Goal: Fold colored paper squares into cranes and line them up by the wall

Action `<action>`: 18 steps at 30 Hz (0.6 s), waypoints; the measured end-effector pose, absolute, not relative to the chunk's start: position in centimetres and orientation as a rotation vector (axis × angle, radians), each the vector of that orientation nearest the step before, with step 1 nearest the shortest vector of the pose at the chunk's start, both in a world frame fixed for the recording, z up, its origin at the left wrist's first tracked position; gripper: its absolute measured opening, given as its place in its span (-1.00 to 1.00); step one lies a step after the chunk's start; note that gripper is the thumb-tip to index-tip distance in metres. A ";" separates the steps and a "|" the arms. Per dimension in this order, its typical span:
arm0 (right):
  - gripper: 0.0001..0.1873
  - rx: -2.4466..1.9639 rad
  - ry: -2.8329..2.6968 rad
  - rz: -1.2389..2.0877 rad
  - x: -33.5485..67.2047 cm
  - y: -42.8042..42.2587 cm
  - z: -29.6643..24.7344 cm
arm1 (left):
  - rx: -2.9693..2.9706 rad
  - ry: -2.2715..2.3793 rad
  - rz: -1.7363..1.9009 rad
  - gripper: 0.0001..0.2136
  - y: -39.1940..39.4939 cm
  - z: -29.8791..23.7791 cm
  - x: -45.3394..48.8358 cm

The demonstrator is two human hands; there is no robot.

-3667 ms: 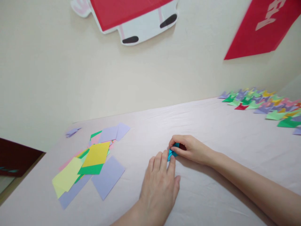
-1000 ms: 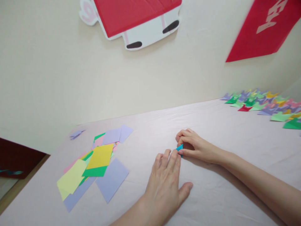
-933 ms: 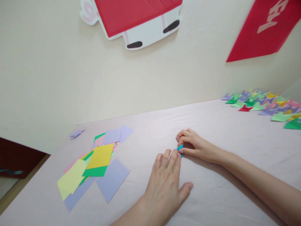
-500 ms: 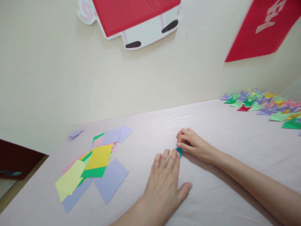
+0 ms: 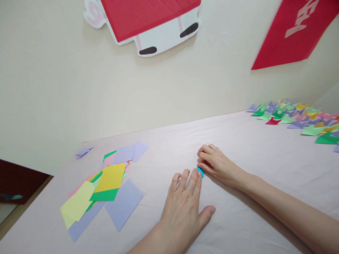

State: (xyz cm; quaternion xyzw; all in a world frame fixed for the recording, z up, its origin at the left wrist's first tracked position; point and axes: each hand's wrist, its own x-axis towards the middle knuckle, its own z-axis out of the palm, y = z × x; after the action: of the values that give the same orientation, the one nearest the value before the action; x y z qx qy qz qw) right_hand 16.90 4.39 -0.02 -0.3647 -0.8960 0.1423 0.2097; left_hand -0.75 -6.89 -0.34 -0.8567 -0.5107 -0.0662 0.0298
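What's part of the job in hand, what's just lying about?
In the job:
left hand
right hand
small blue paper

Apparently just lying or hanging about, untouched:
loose coloured sheets
small purple papers
folded paper shapes
red-and-white cutout
red banner

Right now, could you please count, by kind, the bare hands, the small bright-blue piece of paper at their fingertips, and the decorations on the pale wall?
Bare left hand and bare right hand: 2
Small bright-blue piece of paper: 1
Decorations, red-and-white cutout and red sheet with pale markings: 2
Total: 5
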 end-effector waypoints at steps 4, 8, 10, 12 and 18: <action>-0.86 -1.043 -2.470 0.385 17.0 4.2 -0.3 | -2.568 -1.577 -0.272 -0.32 -7.2 -0.6 -0.8; -0.88 -1.070 -2.446 0.358 16.9 4.0 -0.4 | -2.449 -1.615 -0.347 -0.32 -7.6 -1.0 -0.7; -0.88 -1.079 -2.432 0.342 16.8 3.9 -0.5 | -2.426 -1.625 -0.344 -0.36 -7.8 -1.0 -0.6; -0.89 -1.085 -2.425 0.322 16.7 3.8 -0.6 | -2.421 -1.632 -0.318 -0.38 -7.9 -1.0 -0.4; -0.91 -1.160 -2.420 0.244 16.1 3.2 -0.4 | -2.389 -1.650 -0.248 -0.40 -8.2 -0.9 0.0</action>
State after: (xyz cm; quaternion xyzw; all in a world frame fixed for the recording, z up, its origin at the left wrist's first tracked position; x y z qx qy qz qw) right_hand 16.13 3.24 -0.37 -0.4199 -0.8757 0.0882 0.2214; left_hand 0.01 -8.18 -0.92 -0.8145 -0.5625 -0.0847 0.1138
